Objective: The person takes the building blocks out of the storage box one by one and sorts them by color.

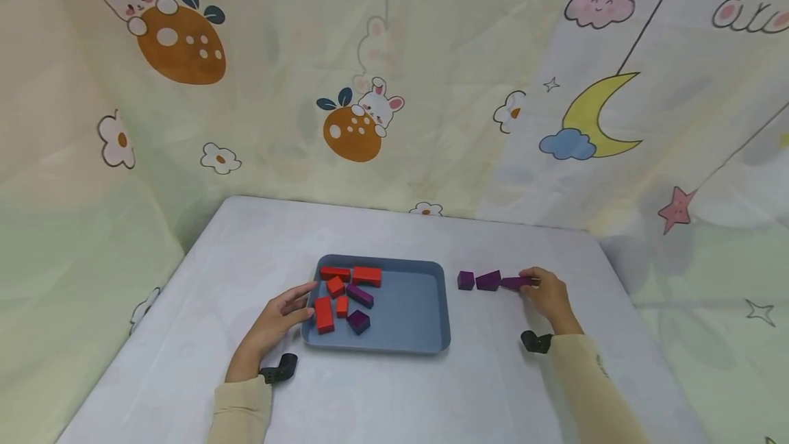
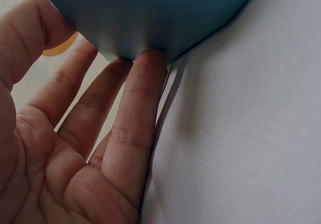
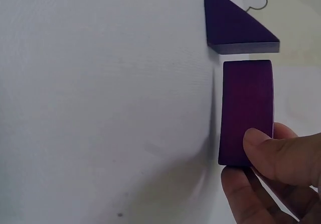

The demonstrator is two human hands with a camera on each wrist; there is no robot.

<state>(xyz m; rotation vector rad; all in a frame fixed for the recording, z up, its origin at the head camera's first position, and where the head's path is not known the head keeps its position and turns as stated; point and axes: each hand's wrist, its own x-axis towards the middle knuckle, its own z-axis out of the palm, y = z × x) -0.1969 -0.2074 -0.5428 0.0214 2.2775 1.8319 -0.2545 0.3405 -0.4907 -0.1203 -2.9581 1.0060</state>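
Observation:
My right hand [image 1: 550, 297] pinches a purple rectangular block [image 3: 245, 111] between thumb and fingers, low over the table right of the tray. Just beyond it, in the right wrist view, stands a purple triangular block [image 3: 235, 28]. The head view has these in a row with a purple cube [image 1: 466, 280]. The fairly straight fingers of my left hand [image 1: 275, 323] touch the left side of the blue-grey tray [image 1: 407, 344]. Several red blocks [image 1: 324, 314] lie in the tray's left part, with a purple bar [image 1: 360, 296] and a purple many-sided block [image 1: 358, 322].
A white cloth covers the table [image 1: 394, 403]. Behind it and at the sides hangs a patterned curtain [image 1: 277, 108]. Black wrist devices [image 1: 280, 368] sit at both sleeves.

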